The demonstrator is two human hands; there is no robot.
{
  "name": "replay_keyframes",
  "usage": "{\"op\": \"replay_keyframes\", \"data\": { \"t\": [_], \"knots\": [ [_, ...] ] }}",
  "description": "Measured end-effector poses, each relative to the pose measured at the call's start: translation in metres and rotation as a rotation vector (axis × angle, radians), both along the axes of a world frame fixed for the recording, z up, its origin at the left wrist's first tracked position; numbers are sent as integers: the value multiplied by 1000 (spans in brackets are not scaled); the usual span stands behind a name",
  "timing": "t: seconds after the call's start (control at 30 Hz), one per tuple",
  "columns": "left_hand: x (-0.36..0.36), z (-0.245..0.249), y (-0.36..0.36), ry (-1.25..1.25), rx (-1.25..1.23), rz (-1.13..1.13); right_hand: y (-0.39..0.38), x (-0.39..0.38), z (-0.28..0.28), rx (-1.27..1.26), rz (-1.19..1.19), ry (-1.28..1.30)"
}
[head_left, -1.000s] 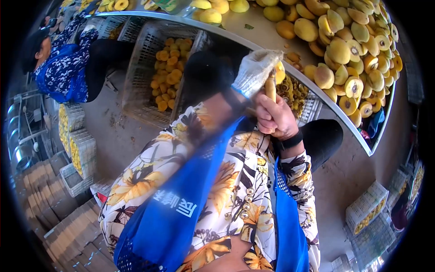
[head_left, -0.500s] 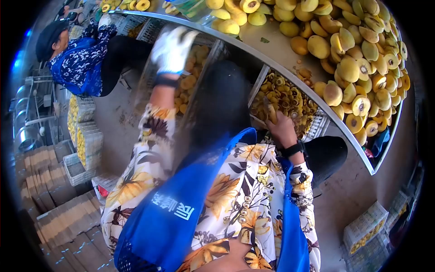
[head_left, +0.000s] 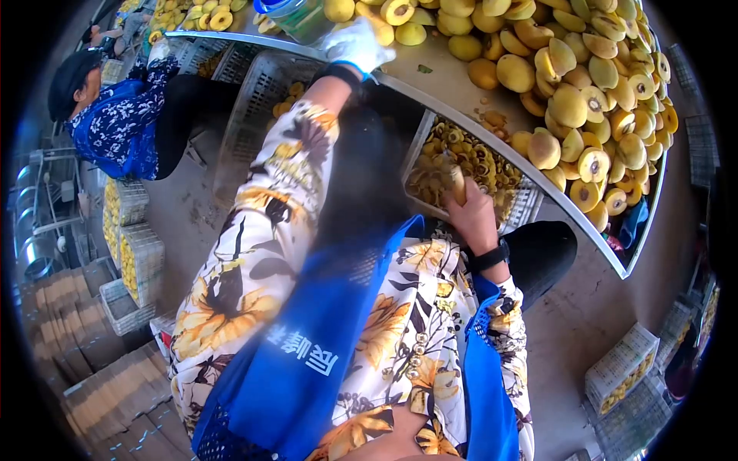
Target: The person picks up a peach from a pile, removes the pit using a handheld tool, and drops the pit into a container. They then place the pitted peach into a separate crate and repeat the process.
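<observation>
My left hand (head_left: 355, 48), in a white glove, is over the near edge of the metal table (head_left: 419, 58), its fingers apart beside some yellow peach halves (head_left: 378, 27). Blur and the glove hide whether it touches one. My bare right hand (head_left: 473, 218) is closed around a tool with a wooden handle (head_left: 458, 184), which points up and away from me. Its working end is too blurred to make out. Below that tool stands a crate (head_left: 417, 146) full of brown-centred peach scraps (head_left: 469, 150).
Peach halves (head_left: 569, 104) are heaped on the table's right side. A blue-rimmed clear container (head_left: 300, 19) stands near my left hand. Another crate (head_left: 250, 100) with peach halves is under the table edge. A co-worker (head_left: 123, 115) sits at left, near stacked crates (head_left: 142, 261).
My left hand has moved right and up, from above the left crate to the table's edge by the peaches. My right hand stays over the scrap crate with the tool. The view has shifted slightly.
</observation>
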State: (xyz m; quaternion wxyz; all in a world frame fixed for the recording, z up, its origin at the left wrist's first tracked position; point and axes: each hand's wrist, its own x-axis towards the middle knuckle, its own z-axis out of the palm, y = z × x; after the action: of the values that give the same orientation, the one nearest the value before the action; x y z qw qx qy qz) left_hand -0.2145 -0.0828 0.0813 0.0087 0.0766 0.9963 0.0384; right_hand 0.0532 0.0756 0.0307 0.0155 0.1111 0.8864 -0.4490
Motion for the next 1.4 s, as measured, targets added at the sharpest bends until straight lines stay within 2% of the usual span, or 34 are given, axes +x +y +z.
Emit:
{"op": "replay_keyframes", "data": {
  "t": [0.03, 0.1, 0.13, 0.2, 0.23, 0.27, 0.3, 0.33, 0.5, 0.57, 0.67, 0.77, 0.9, 1.0, 1.03, 1.13, 1.17, 1.3, 1.33, 1.4],
  "knots": [
    [5, 1, -7, 68, 184, -65, 0, -6, 6, -104, -91, -33],
    [30, 10, -13, 139, 572, -169, 2, -17, 16, -8, -5, 198],
    [37, -2, -14, -174, 1327, -280, 4, -23, 23, 52, 39, 299],
    [71, 4, -5, -577, 1984, -293, 8, -36, 38, 187, 113, 507],
    [84, 7, 2, -704, 2086, -250, 10, -39, 41, 215, 121, 554],
    [94, 10, 9, -840, 2181, -202, 8, -41, 40, 182, 31, 413],
    [102, 12, 17, -848, 2138, -55, 6, -43, 40, 153, -58, 270],
    [109, 6, 28, -727, 2143, 16, 5, -42, 41, 139, -59, 266],
    [132, 6, 55, -656, 2017, 45, 2, -36, 52, 103, -74, 189],
    [141, 11, 57, -472, 1812, -155, 2, -36, 51, 104, -86, 173],
    [148, 6, 63, -166, 1666, -349, 0, -37, 47, 144, -101, 189],
    [151, 5, 66, -92, 1583, -319, -6, -37, 51, 175, -126, 157],
    [147, 7, 62, -209, 1463, -272, -9, -34, 58, 148, -80, 83],
    [133, -4, 57, -315, 1339, -373, -7, -32, 65, 123, 32, 118],
    [126, -15, 55, -275, 1339, -514, -6, -30, 67, 112, 72, 130],
    [130, -1, 51, -462, 1340, -350, -4, -32, 59, 94, 75, 65],
    [134, -4, 53, -367, 1432, -360, -4, -31, 56, 85, 90, 74],
    [146, -27, 53, -37, 1377, -419, -12, -30, 55, -46, 55, 5],
    [146, -23, 53, -170, 1440, -334, -16, -28, 55, -103, 27, -48],
    [147, -15, 54, -418, 1561, -128, -13, -25, 27, -170, 86, 41]
  ]
}}
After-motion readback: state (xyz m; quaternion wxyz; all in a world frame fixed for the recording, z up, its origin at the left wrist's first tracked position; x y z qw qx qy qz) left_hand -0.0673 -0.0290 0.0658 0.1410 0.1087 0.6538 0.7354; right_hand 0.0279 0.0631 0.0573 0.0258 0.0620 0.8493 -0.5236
